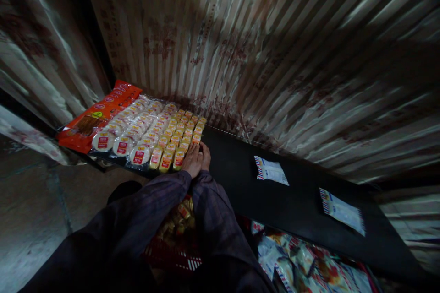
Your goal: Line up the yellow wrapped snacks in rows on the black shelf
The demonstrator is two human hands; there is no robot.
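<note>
My left hand (pixel 192 161) and my right hand (pixel 205 155) are side by side at the front end of the rightmost row of small yellow wrapped packets (pixel 178 135). Both hands have their fingers closed and pressed together. They touch the packets, but the fingertips and anything between them are hidden. To the left, round white packs (pixel 139 130) with red labels stand in rows on the black table. An orange bag (pixel 99 116) lies at the far left end. Below my forearms, a red basket (pixel 172 256) contains more yellow packets (pixel 178 217).
Two blue-and-white packets, a nearer one (pixel 272 171) and a farther one (pixel 343 211), lie apart on the black table (pixel 295 206). Under its front edge, a container holds many mixed packets (pixel 302 261). Pleated printed sheeting (pixel 240 46) hangs behind the table. A thin string runs along the back.
</note>
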